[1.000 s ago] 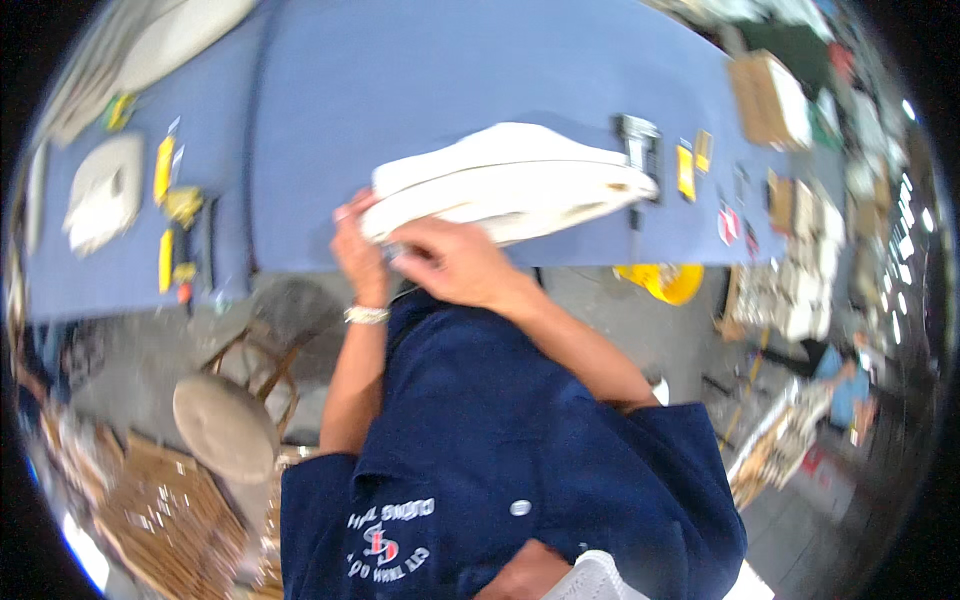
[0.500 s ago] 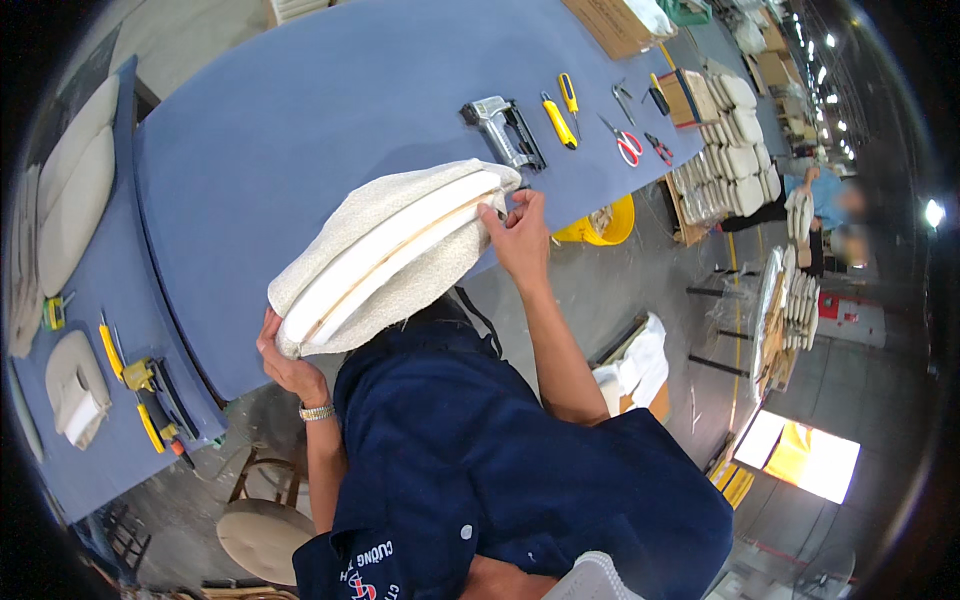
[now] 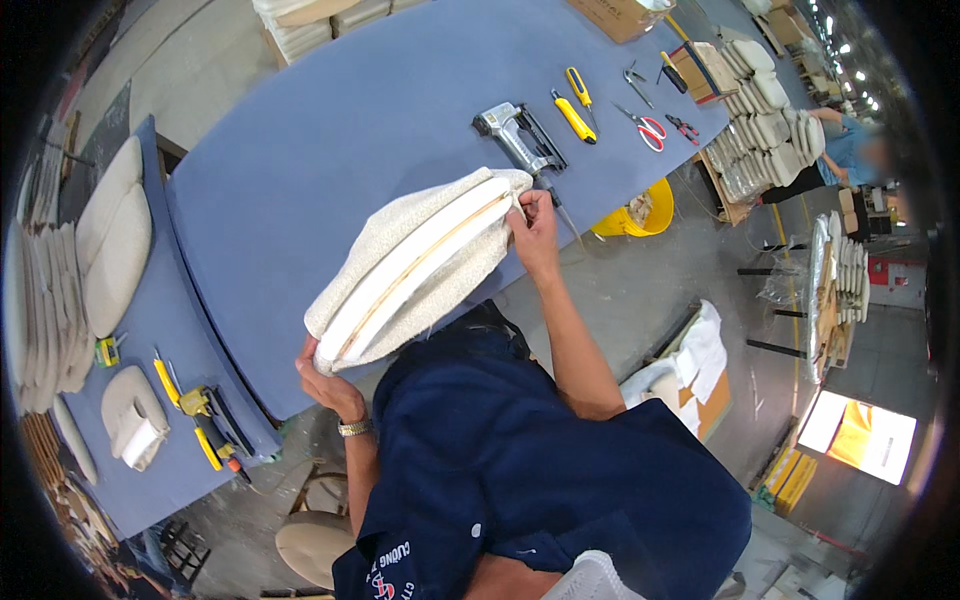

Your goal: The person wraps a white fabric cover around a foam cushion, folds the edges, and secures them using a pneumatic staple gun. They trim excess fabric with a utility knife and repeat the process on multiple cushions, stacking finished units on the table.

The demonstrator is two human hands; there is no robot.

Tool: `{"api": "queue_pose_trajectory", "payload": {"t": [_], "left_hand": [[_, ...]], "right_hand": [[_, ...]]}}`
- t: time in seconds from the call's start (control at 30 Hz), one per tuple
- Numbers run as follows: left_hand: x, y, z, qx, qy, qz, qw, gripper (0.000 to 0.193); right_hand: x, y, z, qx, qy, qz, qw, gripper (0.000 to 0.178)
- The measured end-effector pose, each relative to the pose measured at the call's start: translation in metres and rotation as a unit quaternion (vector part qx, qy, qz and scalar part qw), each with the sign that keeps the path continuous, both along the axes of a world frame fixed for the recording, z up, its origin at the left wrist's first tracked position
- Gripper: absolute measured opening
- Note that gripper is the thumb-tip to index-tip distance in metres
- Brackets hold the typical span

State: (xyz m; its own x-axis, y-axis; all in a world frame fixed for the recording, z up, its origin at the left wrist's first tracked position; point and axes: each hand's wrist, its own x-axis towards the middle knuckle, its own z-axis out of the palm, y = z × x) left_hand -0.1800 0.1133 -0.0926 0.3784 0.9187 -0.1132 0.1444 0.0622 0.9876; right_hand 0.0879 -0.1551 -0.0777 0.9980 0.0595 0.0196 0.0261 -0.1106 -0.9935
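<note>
A chair seat cushion (image 3: 420,262) stands on edge between my hands, at the near edge of the blue table. Its beige woven cover gapes along one side, showing white padding with a thin wooden board edge running down the middle. My left hand (image 3: 330,386) grips the lower left end, fingers partly hidden behind the fabric. At the upper right end my right hand (image 3: 535,238) pinches the cover's edge with thumb and fingers. Just beyond that end, a grey staple gun (image 3: 520,138) lies on the table.
On the blue table (image 3: 290,170) lie yellow cutters (image 3: 573,117), red-handled scissors (image 3: 645,130) and pliers (image 3: 682,129). A yellow bucket (image 3: 655,212) sits on the floor to the right. Another table at left holds cushions (image 3: 118,235) and a second staple gun (image 3: 212,412). A person (image 3: 850,150) is at far right.
The view has shifted, so cushion, hands and table appear farther right. Both hands keep their hold on the cushion, which stays at much the same tilt.
</note>
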Motion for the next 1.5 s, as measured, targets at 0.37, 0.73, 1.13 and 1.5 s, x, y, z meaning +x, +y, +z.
{"api": "queue_pose_trajectory", "payload": {"t": [0.37,0.73,1.13,1.5], "left_hand": [[-0.003,-0.002,-0.006,0.029,-0.006,0.009,1.000,0.061],[-0.005,-0.026,0.008,0.044,0.016,0.029,0.999,0.061],[0.007,-0.123,0.039,0.047,0.118,0.115,0.985,0.070],[-0.001,-0.184,0.023,0.037,0.087,0.116,0.989,0.071]], "right_hand": [[0.014,0.008,0.045,-0.245,-0.126,-0.031,0.961,0.016],[0.035,-0.023,0.014,0.200,0.145,0.021,0.969,0.013],[0.099,-0.003,0.054,-0.185,-0.061,0.126,0.973,0.029],[0.119,-0.039,0.045,-0.164,0.001,0.261,0.951,0.029]]}}
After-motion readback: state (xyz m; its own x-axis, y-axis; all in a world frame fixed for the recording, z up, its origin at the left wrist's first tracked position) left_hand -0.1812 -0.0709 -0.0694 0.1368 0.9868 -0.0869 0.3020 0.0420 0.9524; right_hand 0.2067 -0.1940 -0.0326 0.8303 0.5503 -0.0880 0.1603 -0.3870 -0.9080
